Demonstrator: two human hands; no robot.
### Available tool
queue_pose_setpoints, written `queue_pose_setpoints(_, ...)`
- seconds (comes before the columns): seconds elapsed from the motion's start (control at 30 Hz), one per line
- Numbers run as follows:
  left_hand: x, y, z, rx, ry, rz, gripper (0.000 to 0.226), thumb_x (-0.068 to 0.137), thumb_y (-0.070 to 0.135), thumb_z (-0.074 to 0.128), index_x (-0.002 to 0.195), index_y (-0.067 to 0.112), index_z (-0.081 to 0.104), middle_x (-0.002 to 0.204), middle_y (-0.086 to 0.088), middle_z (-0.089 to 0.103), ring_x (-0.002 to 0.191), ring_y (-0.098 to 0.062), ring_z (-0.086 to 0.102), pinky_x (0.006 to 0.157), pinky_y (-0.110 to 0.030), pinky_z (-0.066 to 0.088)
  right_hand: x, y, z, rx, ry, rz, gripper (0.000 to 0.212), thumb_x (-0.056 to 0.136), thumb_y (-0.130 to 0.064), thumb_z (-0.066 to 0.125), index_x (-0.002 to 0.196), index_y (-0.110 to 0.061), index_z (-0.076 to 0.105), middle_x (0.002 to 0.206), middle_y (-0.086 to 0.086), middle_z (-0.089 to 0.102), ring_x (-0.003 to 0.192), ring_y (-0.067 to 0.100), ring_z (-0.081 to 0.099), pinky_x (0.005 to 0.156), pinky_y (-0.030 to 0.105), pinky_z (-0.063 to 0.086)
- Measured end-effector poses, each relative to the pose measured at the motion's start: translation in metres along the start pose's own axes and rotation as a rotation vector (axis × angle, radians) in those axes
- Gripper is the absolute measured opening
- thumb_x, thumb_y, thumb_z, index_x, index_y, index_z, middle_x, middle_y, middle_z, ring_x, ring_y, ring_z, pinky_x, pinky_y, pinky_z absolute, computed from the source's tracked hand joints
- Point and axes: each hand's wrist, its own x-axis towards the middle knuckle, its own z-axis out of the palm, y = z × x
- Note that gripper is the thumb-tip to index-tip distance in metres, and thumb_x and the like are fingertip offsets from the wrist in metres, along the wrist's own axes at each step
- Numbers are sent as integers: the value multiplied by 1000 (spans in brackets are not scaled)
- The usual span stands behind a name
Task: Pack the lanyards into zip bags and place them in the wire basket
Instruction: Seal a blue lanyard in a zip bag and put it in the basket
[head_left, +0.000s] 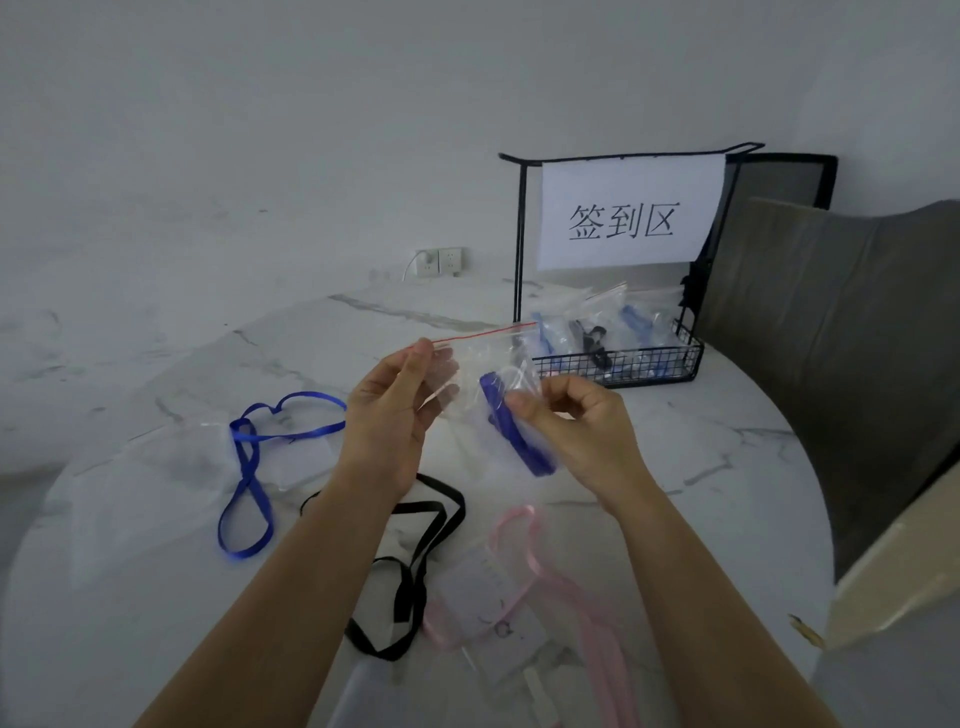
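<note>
Round marble table (675, 467), grey wall | left hand (387, 415) pinches zip bag (483, 374) at its red-striped top corner | right hand (576, 426) pinches bag's lower side, at folded lanyard (514, 441) inside; bag held above table | wire basket (618, 364) just behind, filled bags in it | loose on table: blue loop (249, 467), black lanyard (415, 561), pink lanyard (545, 571)
</note>
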Motion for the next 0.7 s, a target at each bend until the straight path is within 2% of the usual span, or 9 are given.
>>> queue_pose_setpoints(0.13, 10, -11, 5, 76, 37, 15, 15, 92, 22, 65, 95, 8, 70, 95, -8, 73, 90, -18, 69, 85, -35, 56, 5, 5, -17, -254, -206, 19, 19, 85, -40, 76, 88, -22, 71, 82, -8, 70, 72, -1, 62, 67, 13, 49)
queue_pose_setpoints(0.17, 17, -18, 16, 116, 36, 16, 16, 92, 24, 66, 96, 9, 71, 96, -7, 73, 91, -17, 69, 84, -35, 56, 11, 7, -33, -291, -196, 31, 18, 87, -39, 74, 90, -22, 71, 84, -6, 71, 75, 2, 64, 70, 17, 53)
queue_pose_setpoints(0.23, 22, -32, 26, 262, 45, 28, 23, 93, 32, 63, 105, 14, 71, 104, -1, 73, 98, -14, 69, 87, -35, 57, 18, 12, -52, -253, -118, 76, 18, 93, -35, 68, 93, -17, 68, 88, 0, 71, 79, 16, 67, 76, 28, 59)
queue_pose_setpoints(0.27, 23, -38, 27, 369, 51, 46, 29, 95, 38, 60, 113, 17, 69, 110, 2, 71, 104, -13, 67, 90, -35, 56, 21, 13, -58, -206, -68, 101, 21, 95, -34, 65, 93, -13, 66, 87, 3, 69, 78, 21, 66, 74, 29, 60)
queue_pose_setpoints(0.37, 41, -70, 29, 801, -8, 158, 41, 99, 42, 51, 134, 20, 56, 134, 3, 57, 125, -14, 53, 104, -30, 42, 40, 21, -84, -85, 103, 240, 33, 97, -34, 62, 97, -1, 59, 87, 11, 67, 76, 20, 64, 70, 31, 60)
queue_pose_setpoints(0.47, 55, -96, 21, 1327, -152, 204, 45, 102, 37, 44, 144, 20, 45, 153, -4, 39, 142, -22, 33, 114, -39, 26, 56, 23, -95, -20, 200, 347, 24, 98, -31, 63, 98, -7, 64, 101, 14, 69, 87, 26, 66, 84, 41, 59)
queue_pose_setpoints(0.53, 61, -109, 20, 1566, -223, 156, 44, 103, 37, 38, 145, 21, 42, 158, -5, 32, 146, -23, 25, 118, -41, 16, 74, 20, -98, 18, 228, 345, 15, 98, -29, 63, 92, -14, 66, 96, 10, 68, 84, 23, 64, 82, 38, 59)
queue_pose_setpoints(0.6, 63, -115, 20, 1663, -247, 175, 41, 103, 37, 35, 140, 22, 46, 155, -4, 36, 144, -23, 26, 117, -40, 13, 95, 15, -97, 27, 260, 305, 15, 98, -27, 62, 90, -16, 66, 94, 6, 69, 82, 21, 65, 77, 37, 60)
queue_pose_setpoints(0.7, 65, -115, 21, 1643, -234, 236, 38, 102, 36, 37, 135, 24, 51, 149, 0, 42, 140, -21, 30, 115, -38, 14, 128, 10, -93, -77, 292, 221, 16, 100, -29, 59, 97, -16, 67, 99, 6, 70, 89, 23, 69, 84, 42, 60)
